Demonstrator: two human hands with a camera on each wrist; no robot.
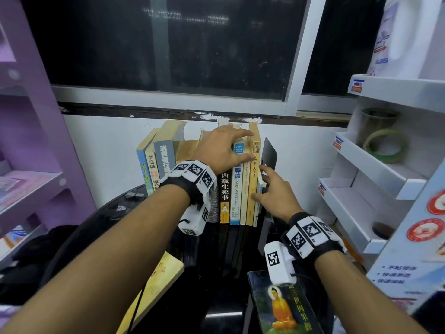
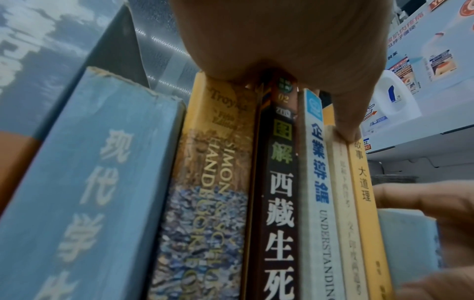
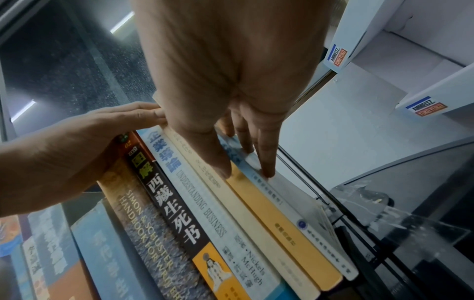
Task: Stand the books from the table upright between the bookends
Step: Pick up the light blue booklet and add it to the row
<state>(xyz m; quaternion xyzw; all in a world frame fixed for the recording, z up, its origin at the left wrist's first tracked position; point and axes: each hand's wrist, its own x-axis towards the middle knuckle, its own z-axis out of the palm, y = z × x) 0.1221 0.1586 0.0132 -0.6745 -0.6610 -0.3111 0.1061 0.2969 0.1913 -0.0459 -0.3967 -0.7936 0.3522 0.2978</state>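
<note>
A row of upright books (image 1: pixel 224 189) stands on the black round table (image 1: pixel 207 280) against the wall. My left hand (image 1: pixel 240 145) lies over their tops with straight fingers, its thumb on the cream and yellow spines (image 2: pixel 364 182). At the row's right end, my right hand (image 1: pixel 261 183) presses straight fingers on a thin pale-blue book (image 3: pixel 290 199), thumb on the yellow spine (image 3: pixel 271 215). A black bookend (image 1: pixel 269 153) stands just right of that thin book. No left bookend shows. A yellow book (image 1: pixel 156 278) and a Buddha-cover book (image 1: pixel 284 307) lie flat near me.
A purple shelf unit (image 1: pixel 29 179) stands on the left, and white display shelves (image 1: pixel 375 165) with tape rolls (image 1: pixel 385 145) on the right. Small black clips (image 1: pixel 134 195) lie on the table's far left. A dark window runs behind the books.
</note>
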